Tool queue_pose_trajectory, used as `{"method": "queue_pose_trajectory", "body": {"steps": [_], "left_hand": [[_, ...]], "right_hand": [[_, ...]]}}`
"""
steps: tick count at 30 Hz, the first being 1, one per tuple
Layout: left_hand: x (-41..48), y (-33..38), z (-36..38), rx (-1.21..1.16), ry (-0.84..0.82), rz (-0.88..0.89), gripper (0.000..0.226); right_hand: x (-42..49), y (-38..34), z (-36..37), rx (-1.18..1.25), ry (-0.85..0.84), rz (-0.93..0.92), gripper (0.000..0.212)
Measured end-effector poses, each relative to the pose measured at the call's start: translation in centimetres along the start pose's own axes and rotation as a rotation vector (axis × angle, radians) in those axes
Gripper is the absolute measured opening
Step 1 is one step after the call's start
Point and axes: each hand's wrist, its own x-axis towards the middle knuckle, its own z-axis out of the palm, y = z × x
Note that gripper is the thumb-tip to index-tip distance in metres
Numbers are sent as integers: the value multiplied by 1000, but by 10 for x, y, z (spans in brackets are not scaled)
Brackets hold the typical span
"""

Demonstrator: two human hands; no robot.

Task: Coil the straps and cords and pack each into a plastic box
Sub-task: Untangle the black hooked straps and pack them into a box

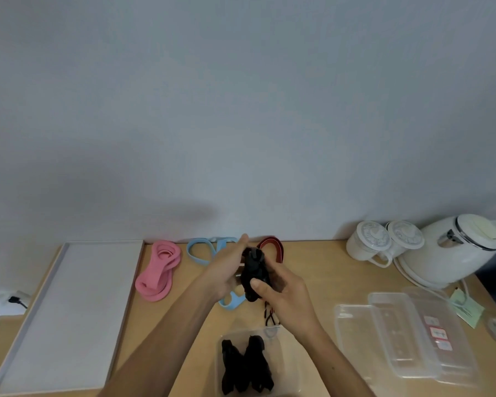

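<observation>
Inside clear box [282,351], perhaps two black straps [246,365]

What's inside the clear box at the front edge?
The clear box holds two black strap bundles side by side. Anything beneath them is covered; its near end runs out of frame.

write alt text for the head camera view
The right hand grips a bundled black strap against the left hand near a clear plastic box holding more black straps. A pink strap, a blue strap and a red strap lie behind on the table.
</observation>
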Motion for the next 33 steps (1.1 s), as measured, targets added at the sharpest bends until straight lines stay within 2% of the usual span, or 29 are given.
{"method": "queue_pose_trajectory", "body": {"steps": [3, 6, 14, 18, 22, 27, 31, 33], "left_hand": [[-7, -9, 2, 114, -26, 62, 37], [-11, -22, 1, 212, -54, 70, 29], [-24, -65, 12, 420, -91, 50, 15], [-25, -90, 14, 559, -99, 3, 12], [-26, -115, 17, 705, -98, -23, 14], [-30, -133, 18, 777, -103, -29, 12], [-30, -142, 19, 862, -104, 10, 21], [-28, -146, 22, 929, -110, 47, 17]], "right_hand": [[-8, 10, -8, 15, 73, 78, 44], [-17, 23, -18, -77, 128, 115, 42], [-45, 50, -26, -242, 112, 221, 33], [-64, 61, -27, -368, 34, 316, 42], [-83, 74, -23, -475, 26, 372, 43], [-96, 88, -19, -541, 11, 472, 73], [-98, 97, -11, -630, -20, 433, 63], [-99, 98, -8, -669, -19, 417, 57]]}}
